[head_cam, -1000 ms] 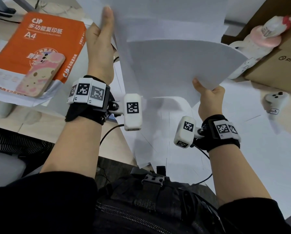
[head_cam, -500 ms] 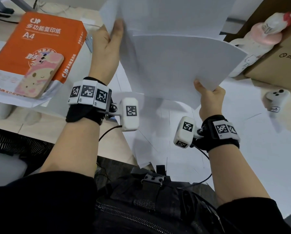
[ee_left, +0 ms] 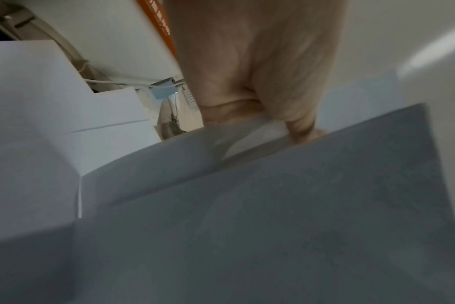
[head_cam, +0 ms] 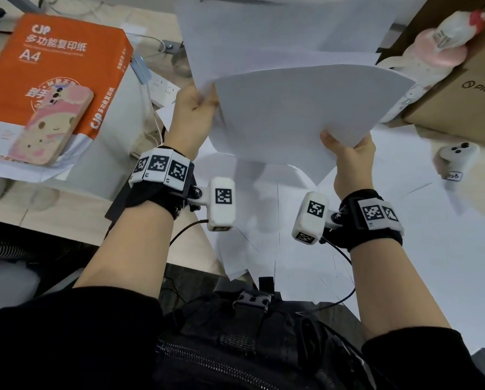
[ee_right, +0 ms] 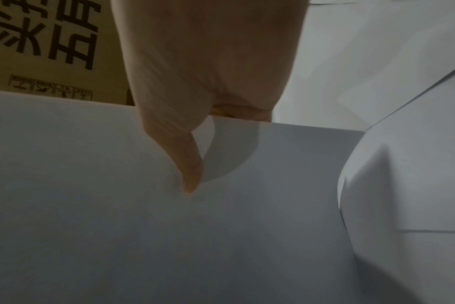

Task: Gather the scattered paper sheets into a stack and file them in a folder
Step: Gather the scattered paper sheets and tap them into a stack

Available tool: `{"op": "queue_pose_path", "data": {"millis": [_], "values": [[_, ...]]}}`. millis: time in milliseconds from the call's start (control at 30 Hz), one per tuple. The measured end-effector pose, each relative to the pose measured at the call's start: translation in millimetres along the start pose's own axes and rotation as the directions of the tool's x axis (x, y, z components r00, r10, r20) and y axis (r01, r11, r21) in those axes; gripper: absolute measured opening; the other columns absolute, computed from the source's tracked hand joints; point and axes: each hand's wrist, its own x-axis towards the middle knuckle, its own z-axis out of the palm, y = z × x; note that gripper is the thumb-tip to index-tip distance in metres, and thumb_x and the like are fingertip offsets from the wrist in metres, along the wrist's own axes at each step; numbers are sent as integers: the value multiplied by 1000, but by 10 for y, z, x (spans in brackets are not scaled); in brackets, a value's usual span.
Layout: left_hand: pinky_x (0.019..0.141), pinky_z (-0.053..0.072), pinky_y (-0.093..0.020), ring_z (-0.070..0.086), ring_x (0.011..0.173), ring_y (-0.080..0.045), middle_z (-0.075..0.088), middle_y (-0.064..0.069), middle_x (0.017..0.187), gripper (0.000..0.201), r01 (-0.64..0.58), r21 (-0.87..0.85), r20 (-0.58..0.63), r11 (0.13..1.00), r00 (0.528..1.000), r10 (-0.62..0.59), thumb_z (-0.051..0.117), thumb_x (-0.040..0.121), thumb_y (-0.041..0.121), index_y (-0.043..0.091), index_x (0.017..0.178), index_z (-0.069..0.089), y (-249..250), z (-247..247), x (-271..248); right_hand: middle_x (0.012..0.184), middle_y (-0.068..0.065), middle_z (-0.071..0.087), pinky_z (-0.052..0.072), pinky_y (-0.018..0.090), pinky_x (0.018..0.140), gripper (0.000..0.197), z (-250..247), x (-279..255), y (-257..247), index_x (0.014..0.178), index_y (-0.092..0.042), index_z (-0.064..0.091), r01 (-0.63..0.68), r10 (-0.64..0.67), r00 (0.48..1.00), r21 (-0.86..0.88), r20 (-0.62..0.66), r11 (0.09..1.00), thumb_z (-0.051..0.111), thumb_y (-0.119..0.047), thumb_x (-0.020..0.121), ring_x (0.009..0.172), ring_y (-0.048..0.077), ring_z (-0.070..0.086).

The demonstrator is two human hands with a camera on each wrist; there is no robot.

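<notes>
Left hand pinches the left edge of the raised paper sheets; right hand grips their near corner, thumb on top, fingers beneath.

The head view looks steeply down from above both forearms, while each wrist view peers close along its own palm from beneath, all three sharing the lifted paper sheets held between them.

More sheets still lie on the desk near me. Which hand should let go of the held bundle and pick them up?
Probably the left hand: it only grips the bundle of sheets at its left edge, while the right hand pinches it from below. The loose sheets lie between both wrists.
</notes>
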Motion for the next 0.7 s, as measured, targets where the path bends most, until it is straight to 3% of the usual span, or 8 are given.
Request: {"op": "queue_pose_path", "data": {"millis": [133, 367, 433, 500, 533, 567, 633, 700], "values": [[74, 54, -23, 66, 81, -2, 71, 15, 78, 28, 33, -17, 71, 999, 997, -32, 53, 81, -7, 6, 103, 64, -5, 71, 11, 102, 4, 66, 51, 21, 81, 31, 1, -3, -41, 107, -9, 61, -10, 15, 994, -51, 106, 999, 70, 2, 79, 95, 15, 63], [78, 53, -27, 66, 83, -12, 72, 9, 80, 16, 29, -112, 55, 993, 998, -23, 51, 88, 1, 6, 99, 62, 226, 94, 89, 73, -12, 68, 50, 17, 77, 15, 108, 34, -182, 75, -18, 66, 40, -40, 998, 0, 43, 999, 68, -6, 85, 81, 12, 62], [87, 50, -29, 66, 93, -14, 73, 1, 93, 31, 61, -112, 40, 992, 998, -57, 36, 102, 26, 7, 104, 60, 232, 72, 81, 72, -14, 69, 49, 16, 78, 15, 146, 46, -194, 75, -18, 66, 28, -28, 999, 17, 22, 999, 68, -7, 85, 80, 9, 62], [96, 44, -34, 54, 115, -34, 59, -25, 121, 73, 52, -10, -9, 999, 999, -52, 23, 93, 55, -7, 119, 51, 200, 74, 28, 73, -15, 70, 50, 16, 80, 12, 176, 48, -159, 78, -19, 67, -1, 0, 1000, 9, 18, 1000, 69, -9, 85, 81, 8, 64], [94, 44, -29, 49, 118, -38, 53, -31, 125, 76, 37, 27, 2, 999, 999, -37, 24, 94, 55, -11, 124, 47, 144, 73, 18, 73, -15, 70, 50, 18, 82, 11, 187, 49, -136, 79, -19, 67, -16, 16, 1000, 3, 21, 1000, 69, -10, 85, 82, 8, 64], [86, 48, -22, 55, 113, -32, 57, -30, 118, 64, 27, 65, 20, 997, 999, -28, 29, 100, 45, -13, 122, 47, 70, 76, 31, 74, -15, 70, 51, 20, 84, 10, 200, 47, -117, 80, -18, 67, -30, 30, 999, -1, 24, 1000, 68, -10, 86, 82, 8, 64], [64, 44, -5, 65, 80, 4, 65, -6, 89, 26, 17, 96, 59, 995, 998, -22, 48, 98, 18, -4, 110, 54, 37, 94, 10, 75, -14, 71, 51, 22, 86, 9, 239, 32, -118, 81, -17, 67, -40, 40, 999, 2, 29, 999, 68, -10, 86, 83, 9, 65], [63, 44, -4, 61, 67, 15, 65, 16, 79, 19, 32, 29, 60, 999, 998, -34, 66, 87, 9, 8, 102, 56, 64, 105, 5, 74, -14, 70, 51, 20, 83, 10, 274, 23, -169, 81, -17, 66, -34, 34, 999, 10, 35, 999, 67, -9, 86, 80, 7, 65]]}}
